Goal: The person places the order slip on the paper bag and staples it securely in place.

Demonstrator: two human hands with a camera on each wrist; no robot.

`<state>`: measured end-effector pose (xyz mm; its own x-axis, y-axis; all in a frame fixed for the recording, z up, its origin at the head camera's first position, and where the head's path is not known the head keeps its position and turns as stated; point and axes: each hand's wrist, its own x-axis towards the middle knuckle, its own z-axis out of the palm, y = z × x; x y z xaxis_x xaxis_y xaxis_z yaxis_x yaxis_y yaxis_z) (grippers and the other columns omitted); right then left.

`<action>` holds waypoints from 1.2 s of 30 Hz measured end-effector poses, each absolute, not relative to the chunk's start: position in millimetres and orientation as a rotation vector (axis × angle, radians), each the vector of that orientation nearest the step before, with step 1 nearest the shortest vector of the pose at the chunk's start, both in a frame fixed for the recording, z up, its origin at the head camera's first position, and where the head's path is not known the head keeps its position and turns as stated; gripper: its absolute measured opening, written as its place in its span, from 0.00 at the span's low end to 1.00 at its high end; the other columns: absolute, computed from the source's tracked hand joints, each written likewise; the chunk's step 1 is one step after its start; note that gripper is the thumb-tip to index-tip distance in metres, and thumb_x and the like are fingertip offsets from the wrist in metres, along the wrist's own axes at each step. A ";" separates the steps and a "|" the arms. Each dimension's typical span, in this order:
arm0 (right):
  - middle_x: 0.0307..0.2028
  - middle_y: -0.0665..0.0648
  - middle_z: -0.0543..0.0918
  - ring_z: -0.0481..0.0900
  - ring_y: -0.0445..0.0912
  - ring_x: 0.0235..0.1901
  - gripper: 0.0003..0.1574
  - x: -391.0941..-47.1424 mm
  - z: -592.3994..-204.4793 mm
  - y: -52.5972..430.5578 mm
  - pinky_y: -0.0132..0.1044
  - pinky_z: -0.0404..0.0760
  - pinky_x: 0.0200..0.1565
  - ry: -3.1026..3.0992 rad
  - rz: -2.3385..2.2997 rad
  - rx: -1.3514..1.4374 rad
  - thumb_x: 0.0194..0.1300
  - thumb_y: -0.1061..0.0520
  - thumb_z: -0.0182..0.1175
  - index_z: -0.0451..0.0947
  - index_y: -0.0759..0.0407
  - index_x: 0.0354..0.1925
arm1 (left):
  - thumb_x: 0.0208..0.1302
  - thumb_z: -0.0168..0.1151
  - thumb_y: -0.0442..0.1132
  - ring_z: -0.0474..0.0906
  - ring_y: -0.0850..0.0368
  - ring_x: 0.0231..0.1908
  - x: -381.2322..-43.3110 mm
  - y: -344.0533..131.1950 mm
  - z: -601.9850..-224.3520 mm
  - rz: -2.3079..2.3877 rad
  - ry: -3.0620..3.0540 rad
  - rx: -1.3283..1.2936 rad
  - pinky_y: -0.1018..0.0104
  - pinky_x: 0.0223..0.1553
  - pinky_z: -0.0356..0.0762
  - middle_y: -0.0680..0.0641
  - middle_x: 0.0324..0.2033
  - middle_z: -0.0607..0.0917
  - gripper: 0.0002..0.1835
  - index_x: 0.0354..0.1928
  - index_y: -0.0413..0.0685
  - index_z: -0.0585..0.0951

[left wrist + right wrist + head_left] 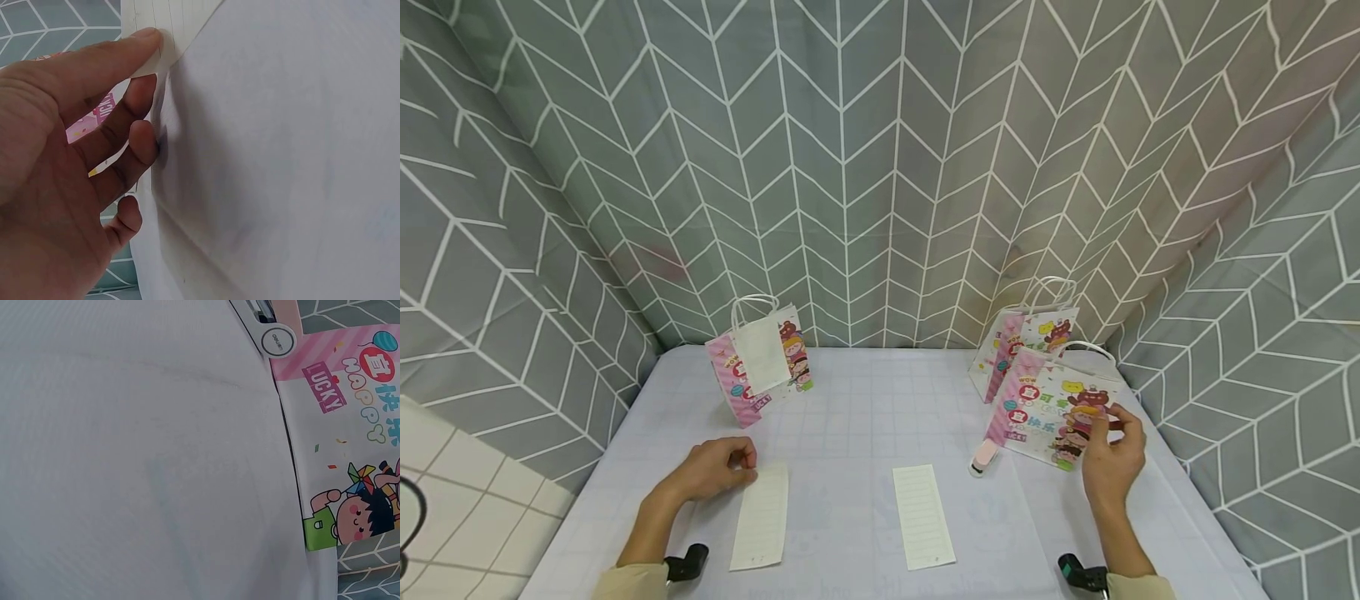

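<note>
At the left, a lined paper strip [760, 521] lies on the table. My left hand [718, 468] pinches its upper left corner; in the left wrist view the thumb [147, 40] lies on top, with the index fingertip just under the edge. On the right, a paper gift bag [1052, 408] with cartoon figures leans tilted. My right hand [1114, 458] holds its right side between thumb and fingers. That hand is outside the right wrist view, which shows the lower part of the bag [337, 425] and a pink and white stapler [278, 340] against it.
Another gift bag [988, 358] stands behind the one at right. A third gift bag [801, 354], with a blank white card [762, 354] on its front, stands at the back left. A second lined strip [923, 517] lies mid-table. Patterned curtains [880, 167] enclose the table.
</note>
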<state>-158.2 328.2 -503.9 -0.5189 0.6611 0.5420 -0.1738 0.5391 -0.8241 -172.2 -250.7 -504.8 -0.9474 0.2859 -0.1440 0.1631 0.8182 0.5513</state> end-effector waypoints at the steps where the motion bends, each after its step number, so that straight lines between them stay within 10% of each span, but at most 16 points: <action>1: 0.40 0.33 0.69 0.66 0.35 0.40 0.17 -158.5 -504.1 327.5 0.29 0.58 0.42 -1.840 1.108 -0.402 0.72 0.63 0.55 0.75 0.73 0.54 | 0.57 0.75 0.42 0.69 0.58 0.32 -172.2 -250.7 -504.5 0.819 2.779 0.350 0.56 0.38 0.59 0.56 0.27 0.76 0.12 0.31 0.57 0.78; 13: 0.45 0.59 0.78 0.68 0.41 0.42 0.17 -165.9 -505.7 316.2 0.33 0.59 0.43 -1.906 1.096 -0.337 0.72 0.63 0.54 0.74 0.72 0.55 | 0.58 0.75 0.41 0.70 0.58 0.33 -175.7 -249.4 -505.9 0.873 2.756 0.345 0.62 0.37 0.66 0.56 0.28 0.76 0.11 0.32 0.57 0.78; 36: 0.43 0.62 0.79 0.67 0.36 0.40 0.15 -176.4 -503.4 294.6 0.33 0.58 0.41 -1.937 1.151 -0.215 0.71 0.64 0.57 0.76 0.71 0.52 | 0.62 0.71 0.37 0.71 0.56 0.33 -178.3 -239.8 -494.6 1.019 2.695 0.435 0.68 0.31 0.69 0.53 0.27 0.76 0.09 0.35 0.52 0.78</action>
<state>-176.4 294.6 -503.4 -0.6240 0.5246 0.5791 -0.2578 0.5615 -0.7863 -178.3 -239.8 -494.6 -0.9301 0.3518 -0.1057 0.1939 0.7145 0.6722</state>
